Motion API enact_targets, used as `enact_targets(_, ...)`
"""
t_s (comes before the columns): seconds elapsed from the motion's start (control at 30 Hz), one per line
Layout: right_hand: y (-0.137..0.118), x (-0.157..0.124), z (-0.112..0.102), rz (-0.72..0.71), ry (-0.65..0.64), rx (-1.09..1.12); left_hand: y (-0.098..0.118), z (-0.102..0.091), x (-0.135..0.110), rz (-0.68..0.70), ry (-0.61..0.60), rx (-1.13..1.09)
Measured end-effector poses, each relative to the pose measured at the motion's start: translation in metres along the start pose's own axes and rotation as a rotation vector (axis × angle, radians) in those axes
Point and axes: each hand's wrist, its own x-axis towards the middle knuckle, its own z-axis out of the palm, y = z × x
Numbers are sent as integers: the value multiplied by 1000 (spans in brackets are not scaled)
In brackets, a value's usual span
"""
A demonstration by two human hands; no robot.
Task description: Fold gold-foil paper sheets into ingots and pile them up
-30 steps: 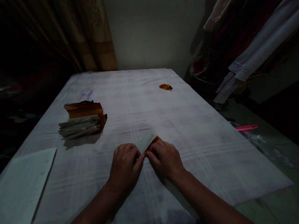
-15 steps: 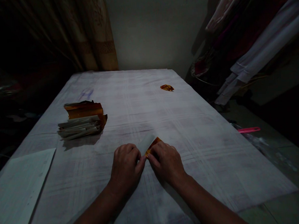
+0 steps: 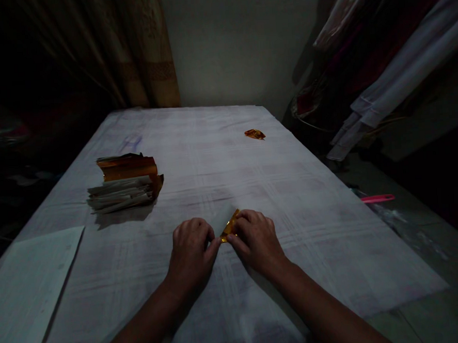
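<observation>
Between my hands, low on the cloth-covered table, lies a small sheet of gold foil paper point(image 3: 229, 227) with a pale grey back, partly folded over on a slant. My left hand point(image 3: 191, 249) is closed, its thumb and fingertips at the sheet's left lower corner. On the other side my right hand point(image 3: 259, 240) is closed on the gold folded part, the thumb pressing near its lower edge. My fingers cover some of the sheet.
A curled stack of gold and grey papers point(image 3: 124, 193) stands at the left. At the near left lies a white sheet point(image 3: 30, 292). A folded gold piece point(image 3: 254, 134) rests at the far right. Hanging clothes point(image 3: 378, 79) and a pink handle point(image 3: 378, 198) are beyond the right edge.
My right hand has shifted slightly and its fingers curl more. The gold part now looks narrower and more creased, with a flat strip along the bottom. My left hand has barely moved.
</observation>
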Motion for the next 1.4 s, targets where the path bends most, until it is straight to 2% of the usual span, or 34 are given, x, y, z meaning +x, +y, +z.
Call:
enact_targets(0.23,-5,5,3,34,-17,-1,-3,1,0,-4,-11,-1)
enact_targets(0.53,16,4,-7,7,-89,36,-1,-3,1,2,-24,1)
enact_targets(0.7,17,6,-9,10,-94,28,-1,-8,5,29,-62,50)
enact_targets(0.77,16,6,-8,16,-93,32,5,-11,4,83,-32,111)
enact_targets(0.93,20,7,-6,-9,-53,36,24,-8,-7,357,2,295)
enact_targets(1.1,34,10,-8,-94,-48,35,24,-2,-9,366,-6,369)
enact_targets(1.27,43,11,-7,-144,-30,-14,22,-4,7,375,-61,404)
enact_targets(1.4,42,10,-5,-142,-14,-12,23,-6,20,459,-86,453)
